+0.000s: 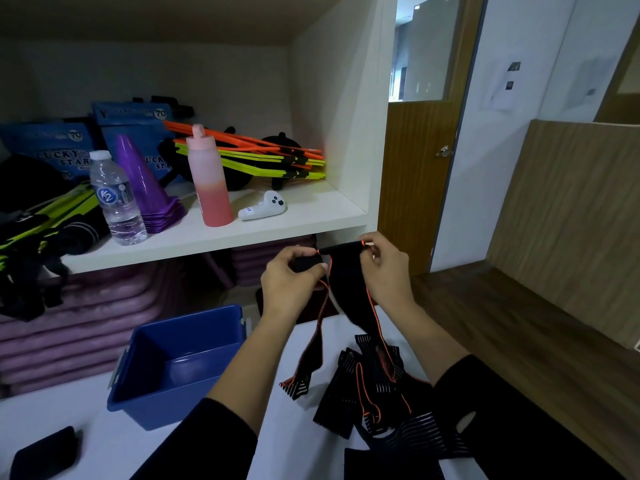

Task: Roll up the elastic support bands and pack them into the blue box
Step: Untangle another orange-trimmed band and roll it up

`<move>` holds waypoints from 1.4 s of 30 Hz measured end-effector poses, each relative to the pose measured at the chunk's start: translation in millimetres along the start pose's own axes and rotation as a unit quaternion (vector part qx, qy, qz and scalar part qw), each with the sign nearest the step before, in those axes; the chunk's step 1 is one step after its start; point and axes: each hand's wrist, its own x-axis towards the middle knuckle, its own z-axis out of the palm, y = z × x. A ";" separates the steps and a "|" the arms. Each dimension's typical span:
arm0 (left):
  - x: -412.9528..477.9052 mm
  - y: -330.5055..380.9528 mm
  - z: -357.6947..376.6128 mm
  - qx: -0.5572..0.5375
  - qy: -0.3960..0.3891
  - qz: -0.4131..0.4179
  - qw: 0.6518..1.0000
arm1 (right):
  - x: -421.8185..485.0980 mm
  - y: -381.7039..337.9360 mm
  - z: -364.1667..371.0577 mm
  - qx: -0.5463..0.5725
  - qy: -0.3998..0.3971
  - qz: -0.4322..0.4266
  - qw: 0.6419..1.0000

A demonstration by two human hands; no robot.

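At the frame's centre, an elastic band is being pinched along its top edge by the fingers of the left hand and right hand. Its tail is hanging toward the counter beside the blue box. A slackened pinch could be letting the roll unwind. "K2" is being shown on the bottle, and "LUCKY STAR" on the packs at upper left.

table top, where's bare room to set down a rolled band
Bare table lies left of the blue box, behind the dark pad; a narrow strip runs between box and the band pile. The box floor looks bare. Right of the strip is crowded with loose bands.
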 end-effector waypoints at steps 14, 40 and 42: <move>-11.6 9.3 12.6 -0.082 -0.025 -0.028 0.996 | -22.6 -6.7 8.7 0.128 -0.145 0.006 0.981; 57.5 -39.7 -29.0 0.045 0.009 -0.016 0.999 | 34.9 18.8 95.0 0.160 -0.199 0.151 0.955; 67.6 -33.3 -33.1 0.044 0.012 0.013 0.999 | 45.1 10.2 98.4 0.197 -0.195 0.137 0.951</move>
